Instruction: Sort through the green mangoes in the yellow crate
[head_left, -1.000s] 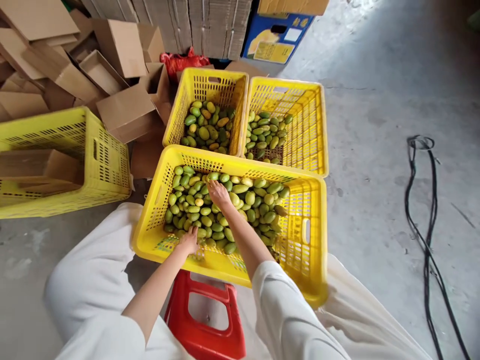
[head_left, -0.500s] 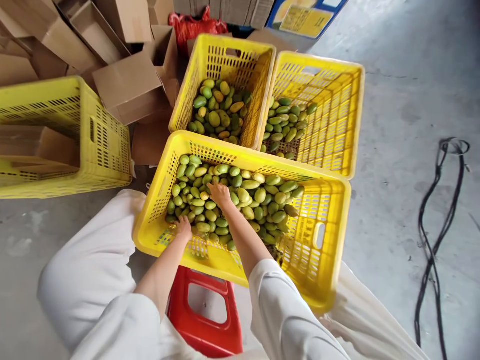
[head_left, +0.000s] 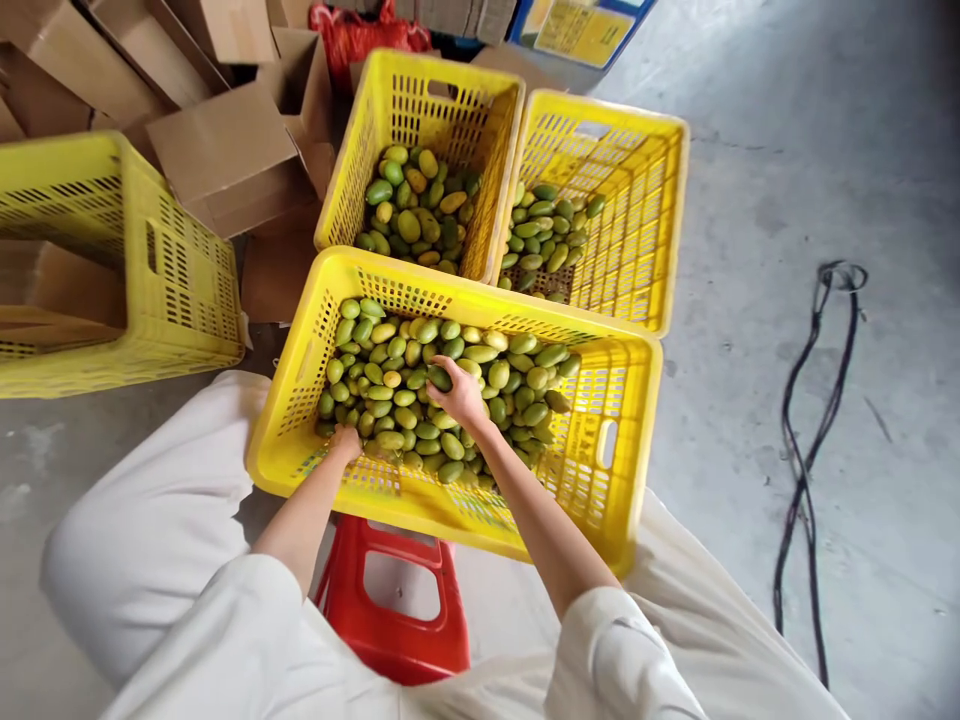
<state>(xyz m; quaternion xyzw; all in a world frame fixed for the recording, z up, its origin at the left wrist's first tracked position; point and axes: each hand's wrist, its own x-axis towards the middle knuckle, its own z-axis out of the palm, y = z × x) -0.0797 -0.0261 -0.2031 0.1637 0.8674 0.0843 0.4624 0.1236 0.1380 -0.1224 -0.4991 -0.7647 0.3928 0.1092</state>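
In front of me a yellow crate (head_left: 457, 292) holds many small green and yellowish mangoes (head_left: 390, 440), heaped toward its left and middle. Over the heap, my right hand (head_left: 459, 395) has its fingers closed around a dark green mango (head_left: 440, 378). My left hand (head_left: 346, 441) reaches down at the crate's front left, touching the mangoes there; its fingers are mostly hidden, so I cannot tell whether it grips one.
Behind stand two more yellow crates, the left one (head_left: 517, 95) and the right one (head_left: 679, 230), both with mangoes. Another yellow crate (head_left: 187, 300) with cardboard lies left, near cardboard boxes (head_left: 225, 150). A red stool (head_left: 390, 640) is below; black cable (head_left: 799, 470) lies right.
My right hand has moved right and now has a green mango in it. My left hand has gone lower into the crate's front left. The whole view has shifted slightly.
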